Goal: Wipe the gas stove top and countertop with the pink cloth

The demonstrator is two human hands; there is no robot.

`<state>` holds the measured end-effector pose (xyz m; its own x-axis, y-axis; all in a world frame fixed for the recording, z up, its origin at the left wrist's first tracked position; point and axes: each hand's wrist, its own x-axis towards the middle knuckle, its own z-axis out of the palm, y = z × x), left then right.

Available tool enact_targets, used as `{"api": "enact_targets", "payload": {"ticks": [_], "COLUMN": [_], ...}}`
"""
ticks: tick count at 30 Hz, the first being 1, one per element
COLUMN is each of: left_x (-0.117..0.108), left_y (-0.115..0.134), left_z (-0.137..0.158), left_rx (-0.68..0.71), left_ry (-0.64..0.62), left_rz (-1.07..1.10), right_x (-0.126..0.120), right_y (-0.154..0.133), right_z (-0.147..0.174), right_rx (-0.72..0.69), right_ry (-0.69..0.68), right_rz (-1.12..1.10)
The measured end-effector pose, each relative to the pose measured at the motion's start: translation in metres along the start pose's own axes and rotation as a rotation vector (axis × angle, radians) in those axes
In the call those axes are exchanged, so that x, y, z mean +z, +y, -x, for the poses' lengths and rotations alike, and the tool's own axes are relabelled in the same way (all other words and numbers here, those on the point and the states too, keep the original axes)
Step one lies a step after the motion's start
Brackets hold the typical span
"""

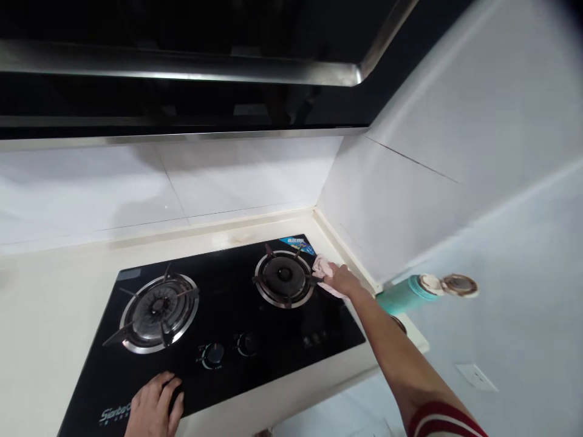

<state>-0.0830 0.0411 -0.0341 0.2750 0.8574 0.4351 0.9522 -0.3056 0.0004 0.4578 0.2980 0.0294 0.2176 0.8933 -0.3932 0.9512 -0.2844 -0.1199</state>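
My right hand (342, 280) is closed on a pale pink cloth (322, 267), pressed to the right edge of the black glass gas stove (228, 291). The cloth lies beside the right burner (285, 276), close to its pan support. My left hand (155, 405) rests on the stove's front left part with its fingers apart and holds nothing. Behind it stands the left burner (159, 306). Two control knobs (213, 354) sit to the right of my left hand, near the front edge.
A dark range hood (191, 103) with a metal rim hangs low over the stove. A turquoise flask (405, 295) with its lid flipped back stands right of my forearm. White tiled walls (392, 200) meet at the corner. Cream countertop (36, 315) surrounds the stove.
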Motion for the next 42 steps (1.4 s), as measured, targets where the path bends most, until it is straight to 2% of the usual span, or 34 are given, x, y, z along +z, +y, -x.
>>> {"api": "enact_targets", "payload": {"ticks": [8,13,18,20,23,26,28,30,33,35,37,39,41,42], "left_x": [0.003,0.001,0.003,0.003,0.003,0.002,0.001,0.0,0.001,0.001,0.002,0.002,0.002,0.002], "left_y": [0.0,0.001,0.001,0.001,0.001,0.001,0.0,0.0,-0.001,-0.001,-0.001,-0.002,-0.002,-0.002], "left_z": [-0.004,-0.006,-0.005,-0.004,-0.005,-0.005,-0.005,-0.005,-0.005,-0.004,-0.004,-0.004,-0.004,-0.005], "left_rx": [0.04,0.046,0.021,0.025,0.037,0.037,0.039,0.046,0.063,0.07,0.075,0.074,0.079,0.085], "left_ry": [0.013,0.024,-0.003,-0.001,0.005,0.002,0.007,0.011,0.012,0.014,0.019,0.027,0.038,0.043], "left_rz": [-0.003,0.007,-0.001,-0.002,0.0,0.0,0.001,-0.001,-0.015,-0.026,-0.03,-0.032,-0.034,-0.035], "right_x": [0.032,0.057,0.081,0.086,0.086,0.074,0.063,0.054,0.047,0.05,0.059,0.07,0.081,0.084], "right_y": [-0.011,-0.025,-0.026,-0.022,-0.011,0.005,0.02,0.034,0.042,0.031,0.01,-0.012,-0.026,-0.028], "right_z": [0.088,0.145,0.201,0.217,0.228,0.217,0.199,0.178,0.152,0.145,0.145,0.148,0.148,0.147], "right_rx": [0.047,-0.013,-0.094,-0.143,-0.218,-0.261,-0.252,-0.156,-0.005,-0.036,-0.156,-0.251,-0.279,-0.271], "right_ry": [0.055,0.023,-0.061,-0.114,-0.248,-0.31,-0.262,-0.07,0.311,0.437,0.391,0.248,0.163,0.17], "right_rz": [0.0,-0.058,-0.166,-0.308,-0.746,-1.116,-1.205,-1.133,-0.923,-0.729,-0.464,-0.212,-0.057,-0.018]}}
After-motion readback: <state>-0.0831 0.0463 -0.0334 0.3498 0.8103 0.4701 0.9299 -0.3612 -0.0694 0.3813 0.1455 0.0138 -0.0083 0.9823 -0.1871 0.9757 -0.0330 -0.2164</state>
